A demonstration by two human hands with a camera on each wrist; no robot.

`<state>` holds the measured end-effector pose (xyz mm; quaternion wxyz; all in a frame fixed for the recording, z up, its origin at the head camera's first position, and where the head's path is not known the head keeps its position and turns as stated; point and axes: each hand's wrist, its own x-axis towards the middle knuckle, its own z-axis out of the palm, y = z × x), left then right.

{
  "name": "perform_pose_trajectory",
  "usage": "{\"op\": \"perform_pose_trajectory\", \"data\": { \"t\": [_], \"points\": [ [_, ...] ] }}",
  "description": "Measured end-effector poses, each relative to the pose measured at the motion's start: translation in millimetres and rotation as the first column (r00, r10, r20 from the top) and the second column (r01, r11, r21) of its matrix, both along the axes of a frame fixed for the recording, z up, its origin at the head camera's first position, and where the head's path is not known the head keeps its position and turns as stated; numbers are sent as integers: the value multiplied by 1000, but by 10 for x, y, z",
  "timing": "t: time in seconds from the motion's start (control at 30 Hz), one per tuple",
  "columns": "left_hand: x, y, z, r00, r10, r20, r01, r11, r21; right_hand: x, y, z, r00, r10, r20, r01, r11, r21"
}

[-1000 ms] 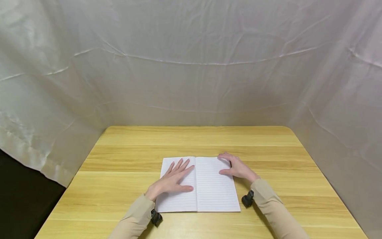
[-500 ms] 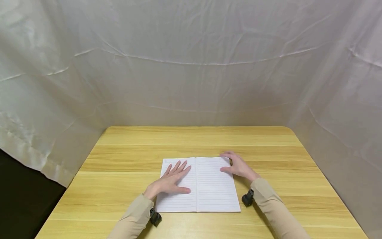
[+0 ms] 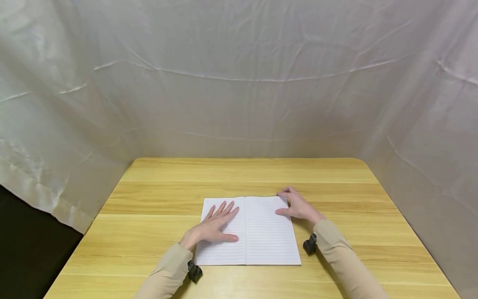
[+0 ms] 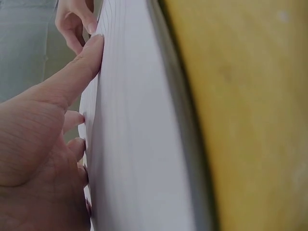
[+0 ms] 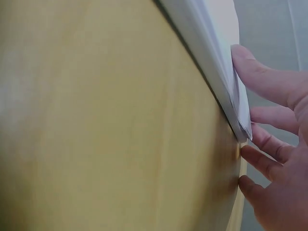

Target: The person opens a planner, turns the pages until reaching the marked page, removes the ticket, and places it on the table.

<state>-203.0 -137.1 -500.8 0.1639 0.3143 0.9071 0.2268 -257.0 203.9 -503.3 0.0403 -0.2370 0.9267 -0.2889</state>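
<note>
An open notebook (image 3: pixel 270 241) with lined white pages lies flat on the wooden table. My left hand (image 3: pixel 213 228) rests on its left page, fingers straight and spread, thumb apart; the left wrist view shows the thumb (image 4: pixel 86 67) on the paper. At the notebook's top right corner is my right hand (image 3: pixel 298 207). Its thumb (image 5: pixel 250 65) touches the right page, and the index finger lies at the top edge. In the right wrist view, the other fingertips (image 5: pixel 248 151) reach the table beside the corner, and page edges (image 5: pixel 233 96) there look slightly separated.
The wooden table (image 3: pixel 168 199) extends around the notebook on all sides. Pale grey fabric (image 3: pixel 239 112) hangs behind the table and along both sides. A dark area (image 3: pixel 30 249) shows at the lower left. Black wrist cameras (image 3: pixel 195 272) sit on both sleeves.
My left hand has slid slightly left on the left page, away from the centre fold. The right hand's index finger has shifted a little right along the top edge, toward the corner.
</note>
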Motion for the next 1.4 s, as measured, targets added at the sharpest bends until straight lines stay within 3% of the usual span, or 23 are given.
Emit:
{"op": "perform_pose_trajectory", "data": {
  "t": [0.27, 0.87, 1.07, 1.4],
  "points": [
    [-9, -4, -9, 1000, 5, 6, -5, 1000, 6, -8, -7, 20, 1000, 1, 8, -1, 1000, 1],
    [2, -8, 2, 1000, 14, 9, -14, 1000, 11, 81, -16, 24, 992, -4, -125, -8, 996, -92],
    [4, -13, 1, 1000, 30, 4, -30, 1000, 6, 153, -56, 92, 991, 74, -115, -89, 987, -136],
    [25, -15, -12, 998, 58, 0, -58, 998, 31, 341, -134, 175, 984, 178, -8, -176, 964, -200]
  ]
}}
